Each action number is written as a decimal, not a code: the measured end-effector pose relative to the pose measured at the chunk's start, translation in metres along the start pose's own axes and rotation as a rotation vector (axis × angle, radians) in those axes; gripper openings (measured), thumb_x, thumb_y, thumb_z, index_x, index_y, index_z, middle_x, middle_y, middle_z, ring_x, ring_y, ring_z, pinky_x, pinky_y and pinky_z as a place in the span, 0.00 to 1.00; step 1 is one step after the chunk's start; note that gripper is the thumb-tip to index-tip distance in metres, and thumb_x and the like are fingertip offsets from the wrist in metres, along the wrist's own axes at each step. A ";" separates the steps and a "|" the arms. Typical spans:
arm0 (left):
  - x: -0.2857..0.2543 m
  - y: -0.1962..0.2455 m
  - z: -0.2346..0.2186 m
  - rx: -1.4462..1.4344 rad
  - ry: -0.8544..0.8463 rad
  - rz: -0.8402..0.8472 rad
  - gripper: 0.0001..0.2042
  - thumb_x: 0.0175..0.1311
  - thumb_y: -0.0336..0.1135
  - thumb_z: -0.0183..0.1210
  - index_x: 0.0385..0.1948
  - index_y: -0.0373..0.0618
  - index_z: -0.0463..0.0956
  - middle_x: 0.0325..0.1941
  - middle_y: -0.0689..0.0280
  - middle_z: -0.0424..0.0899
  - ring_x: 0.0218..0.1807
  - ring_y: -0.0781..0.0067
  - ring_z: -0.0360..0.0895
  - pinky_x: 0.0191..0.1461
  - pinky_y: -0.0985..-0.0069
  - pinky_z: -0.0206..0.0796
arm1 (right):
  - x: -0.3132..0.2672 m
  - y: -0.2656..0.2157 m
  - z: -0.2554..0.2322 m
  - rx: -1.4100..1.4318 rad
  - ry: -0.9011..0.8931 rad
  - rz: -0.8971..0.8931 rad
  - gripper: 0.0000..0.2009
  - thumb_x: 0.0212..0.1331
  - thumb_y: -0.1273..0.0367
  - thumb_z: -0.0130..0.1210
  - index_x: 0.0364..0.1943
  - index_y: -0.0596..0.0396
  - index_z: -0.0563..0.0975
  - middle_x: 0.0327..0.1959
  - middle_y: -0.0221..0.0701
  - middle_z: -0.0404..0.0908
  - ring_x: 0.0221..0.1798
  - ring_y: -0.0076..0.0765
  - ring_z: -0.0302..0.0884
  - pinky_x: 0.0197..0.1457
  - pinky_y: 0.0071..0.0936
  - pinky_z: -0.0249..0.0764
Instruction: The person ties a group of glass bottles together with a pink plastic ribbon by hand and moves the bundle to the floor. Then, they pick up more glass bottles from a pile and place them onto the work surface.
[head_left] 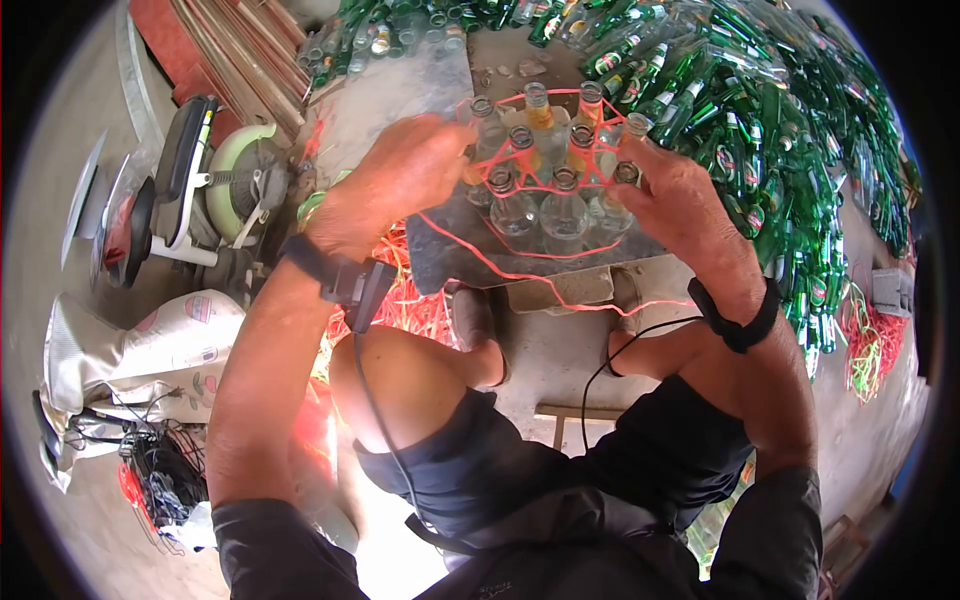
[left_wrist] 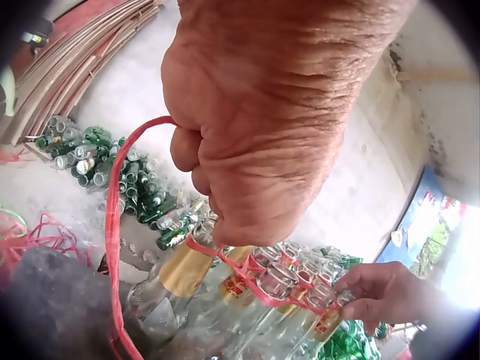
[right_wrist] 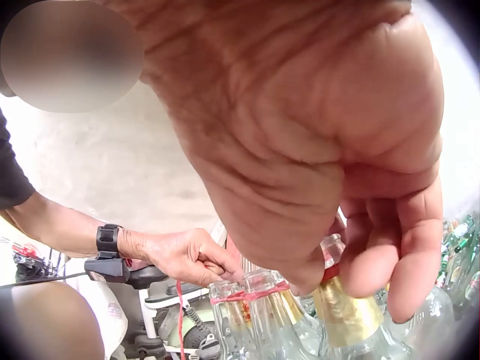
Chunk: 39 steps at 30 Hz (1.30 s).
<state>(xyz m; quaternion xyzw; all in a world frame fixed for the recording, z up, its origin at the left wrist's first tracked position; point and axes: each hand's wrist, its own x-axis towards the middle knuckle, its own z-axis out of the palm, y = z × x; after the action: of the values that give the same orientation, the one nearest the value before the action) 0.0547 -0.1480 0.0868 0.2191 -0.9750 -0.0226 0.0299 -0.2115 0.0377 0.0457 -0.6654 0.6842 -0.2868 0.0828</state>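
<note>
Nine or so clear glass bottles point(head_left: 565, 215) stand upright in a tight cluster on the table point(head_left: 440, 255), towards its near edge, with a red strap point(left_wrist: 113, 225) running around and between their necks. The left hand point(head_left: 415, 160) has its fingers curled in, its grip closed on the strap by the cluster's left side. The right hand point(head_left: 680, 195) pinches the neck of the near-right bottle point(head_left: 609, 212) between thumb and forefinger; whether strap is caught there too, I cannot tell.

A hard tug from the left could tip an outer bottle or slide the strap up over a rim, since it sits high on the necks. Uneven tension might leave one bottle loose, and one falling over the near edge could break by the shoe point(head_left: 474, 318) below. The strap's long tail, hanging past that edge, could snag.

The bottles' mouths look uncapped, and I make out no liquid inside; some necks wear gold wraps point(right_wrist: 349, 315). Beyond the table's right edge lies a heap of green bottles point(head_left: 745, 150), their contents too small to judge.
</note>
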 end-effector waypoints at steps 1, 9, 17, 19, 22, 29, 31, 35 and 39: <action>-0.002 0.000 -0.001 0.000 -0.001 0.004 0.14 0.63 0.31 0.62 0.49 0.41 0.83 0.35 0.45 0.86 0.41 0.37 0.83 0.46 0.48 0.74 | -0.002 0.003 0.005 0.019 0.001 -0.042 0.17 0.56 0.71 0.68 0.48 0.56 0.76 0.41 0.43 0.82 0.38 0.54 0.83 0.41 0.45 0.78; -0.007 0.002 -0.002 -0.091 0.060 0.014 0.13 0.65 0.32 0.61 0.49 0.38 0.82 0.32 0.42 0.83 0.39 0.36 0.82 0.43 0.50 0.73 | 0.001 0.014 0.013 -0.080 -0.045 -0.088 0.19 0.59 0.65 0.65 0.52 0.56 0.73 0.38 0.46 0.84 0.42 0.60 0.84 0.43 0.52 0.79; -0.024 0.031 0.004 -0.216 0.019 -0.086 0.11 0.64 0.32 0.64 0.45 0.38 0.82 0.27 0.44 0.82 0.35 0.38 0.82 0.38 0.52 0.73 | 0.027 0.038 0.005 -0.210 0.009 -0.199 0.21 0.58 0.69 0.64 0.57 0.52 0.75 0.42 0.41 0.85 0.43 0.57 0.85 0.43 0.51 0.81; -0.028 0.047 0.006 -0.253 0.064 -0.091 0.08 0.64 0.32 0.65 0.39 0.39 0.81 0.25 0.46 0.81 0.33 0.39 0.82 0.36 0.54 0.72 | 0.037 0.041 0.004 -0.206 0.021 -0.223 0.22 0.58 0.69 0.64 0.58 0.50 0.76 0.42 0.40 0.85 0.44 0.56 0.86 0.43 0.50 0.82; -0.027 0.070 0.005 -0.241 0.028 -0.145 0.08 0.63 0.32 0.65 0.38 0.38 0.80 0.25 0.46 0.80 0.32 0.39 0.81 0.35 0.54 0.72 | 0.058 0.046 0.009 -0.220 0.027 -0.218 0.21 0.59 0.72 0.61 0.59 0.50 0.76 0.44 0.41 0.84 0.45 0.57 0.85 0.45 0.50 0.81; -0.016 0.089 0.009 -0.345 0.022 -0.255 0.09 0.64 0.34 0.64 0.31 0.37 0.80 0.23 0.48 0.80 0.25 0.47 0.80 0.33 0.58 0.70 | 0.076 0.036 0.032 -0.349 0.213 -0.103 0.15 0.61 0.75 0.57 0.52 0.51 0.77 0.45 0.42 0.81 0.45 0.57 0.84 0.42 0.49 0.81; -0.015 0.084 0.008 -0.382 0.005 -0.234 0.09 0.64 0.34 0.64 0.30 0.37 0.80 0.23 0.49 0.79 0.25 0.49 0.80 0.32 0.58 0.70 | 0.071 0.032 0.022 -0.276 0.275 -0.143 0.14 0.61 0.75 0.57 0.51 0.52 0.76 0.42 0.42 0.82 0.42 0.56 0.84 0.40 0.47 0.81; -0.011 0.075 0.006 -0.446 -0.015 -0.156 0.07 0.63 0.32 0.62 0.28 0.37 0.81 0.22 0.49 0.79 0.24 0.52 0.79 0.31 0.60 0.69 | 0.038 0.028 0.018 0.062 0.029 -0.432 0.13 0.62 0.71 0.60 0.50 0.54 0.75 0.30 0.41 0.83 0.32 0.54 0.84 0.34 0.41 0.78; 0.003 0.068 -0.009 -0.343 -0.174 -0.078 0.06 0.61 0.29 0.60 0.28 0.38 0.82 0.23 0.49 0.79 0.24 0.52 0.79 0.32 0.61 0.70 | 0.007 -0.016 0.019 0.246 -0.110 -0.339 0.14 0.61 0.67 0.65 0.46 0.55 0.76 0.24 0.41 0.81 0.27 0.52 0.82 0.32 0.40 0.76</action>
<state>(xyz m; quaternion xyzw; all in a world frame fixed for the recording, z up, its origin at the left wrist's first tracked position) 0.0234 -0.0886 0.1001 0.2454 -0.9466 -0.2085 -0.0186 -0.1892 0.0268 0.0395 -0.7705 0.5170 -0.3409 0.1513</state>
